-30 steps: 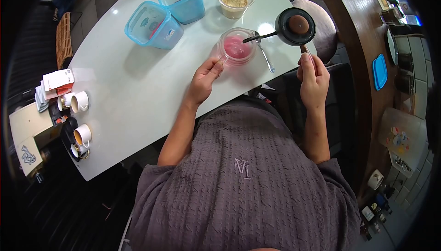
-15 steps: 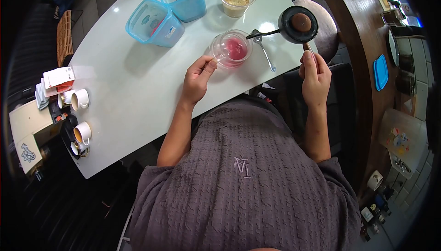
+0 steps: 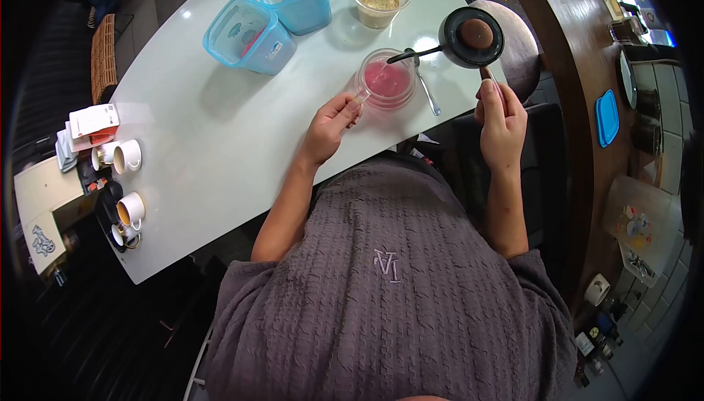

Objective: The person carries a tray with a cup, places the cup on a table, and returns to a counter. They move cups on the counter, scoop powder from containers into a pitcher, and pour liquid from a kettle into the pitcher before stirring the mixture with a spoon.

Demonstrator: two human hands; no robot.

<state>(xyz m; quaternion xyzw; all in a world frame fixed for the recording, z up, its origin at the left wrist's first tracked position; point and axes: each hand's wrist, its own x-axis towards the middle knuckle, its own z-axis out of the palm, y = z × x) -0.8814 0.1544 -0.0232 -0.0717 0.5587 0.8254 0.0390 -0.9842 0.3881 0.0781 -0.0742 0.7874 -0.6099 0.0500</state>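
My left hand (image 3: 334, 128) pinches the small handle of a clear cup (image 3: 408, 97) with pink liquid (image 3: 389, 78) in it, near the table's front edge. On the other side, my right hand (image 3: 503, 121) is closed round the handle of a small black gooseneck kettle (image 3: 453, 53) with a round brown lid knob (image 3: 477, 34). The kettle's thin spout (image 3: 414, 54) points left, its tip overlapping the cup's far rim in this view. A metal spoon (image 3: 430, 97) lies on the table just right of the cup, partly hidden behind the spout.
Behind the cup stands a clear tub (image 3: 380, 6) of pale brown crumbs. Two blue plastic containers (image 3: 273, 49) are at the back left, one with a utensil in it. Several white mugs (image 3: 127, 157) line the table's left end. A round stool (image 3: 513, 42) is beyond the right edge.
My left hand has moved right and slightly up with the cup, bringing it further under the spout. The kettle has shifted slightly left. More pink shows in the cup.
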